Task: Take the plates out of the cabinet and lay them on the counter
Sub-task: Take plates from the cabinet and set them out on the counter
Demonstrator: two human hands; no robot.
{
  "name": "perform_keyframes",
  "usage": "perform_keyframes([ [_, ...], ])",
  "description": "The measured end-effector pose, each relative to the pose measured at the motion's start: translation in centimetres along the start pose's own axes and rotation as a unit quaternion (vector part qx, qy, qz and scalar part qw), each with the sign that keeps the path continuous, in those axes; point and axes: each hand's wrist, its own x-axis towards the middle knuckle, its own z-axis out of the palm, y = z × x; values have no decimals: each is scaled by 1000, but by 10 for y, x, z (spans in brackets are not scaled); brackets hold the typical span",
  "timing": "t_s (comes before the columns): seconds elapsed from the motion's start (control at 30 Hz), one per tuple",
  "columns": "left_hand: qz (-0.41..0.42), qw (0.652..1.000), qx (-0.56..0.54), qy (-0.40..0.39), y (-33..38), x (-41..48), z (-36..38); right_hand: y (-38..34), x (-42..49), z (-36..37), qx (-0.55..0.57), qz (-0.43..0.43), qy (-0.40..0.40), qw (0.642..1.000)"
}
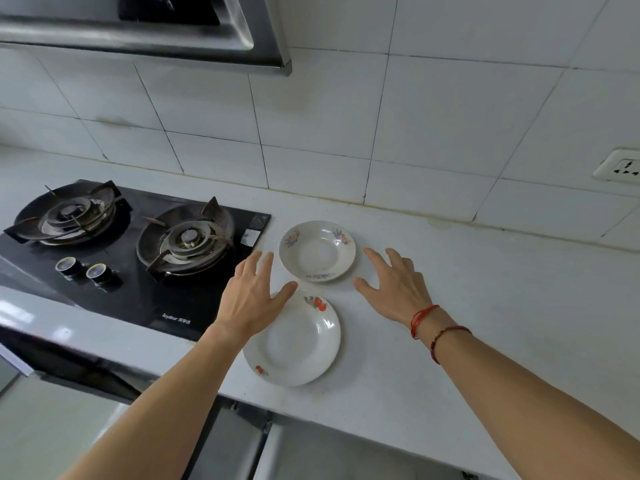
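Note:
Two white plates with flower prints lie on the pale counter (467, 306). The far plate (317, 251) sits just right of the stove. The near plate (294, 341) lies in front of it, close to the counter's front edge. My left hand (251, 296) hovers open, fingers spread, left of the far plate and over the near plate's upper left rim. My right hand (394, 285) is open too, palm down, just right of the far plate. Neither hand holds anything. The cabinet is not clearly visible.
A black two-burner gas stove (131, 251) with two knobs fills the counter's left side. A range hood (145, 29) hangs above it. White wall tiles back the counter, with a wall socket (620, 168) at far right. Cabinet fronts (225, 445) run below the counter edge.

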Motion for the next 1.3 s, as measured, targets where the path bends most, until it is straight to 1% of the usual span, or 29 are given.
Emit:
perform_keyframes([
  [0.2, 6, 1000, 21, 14, 10, -27, -4, 5, -19, -6, -17, -17, 6, 1000],
  [0.47, 19, 999, 41, 8, 14, -64, -9, 3, -60, -7, -32, -11, 10, 999],
  [0.7, 56, 997, 47, 5, 3, -117, -14, -4, -132, 1, -38, 32, 29, 998],
  [0.9, 98, 994, 39, -8, -3, -179, -20, -20, -213, 11, -44, 70, 27, 996],
  [1.13, 115, 993, 20, -32, 1, -230, -17, -17, -288, 26, -47, 105, 20, 993],
  [1.3, 117, 991, 15, -57, 5, -259, 3, -5, -318, 44, -42, 122, 7, 992],
])
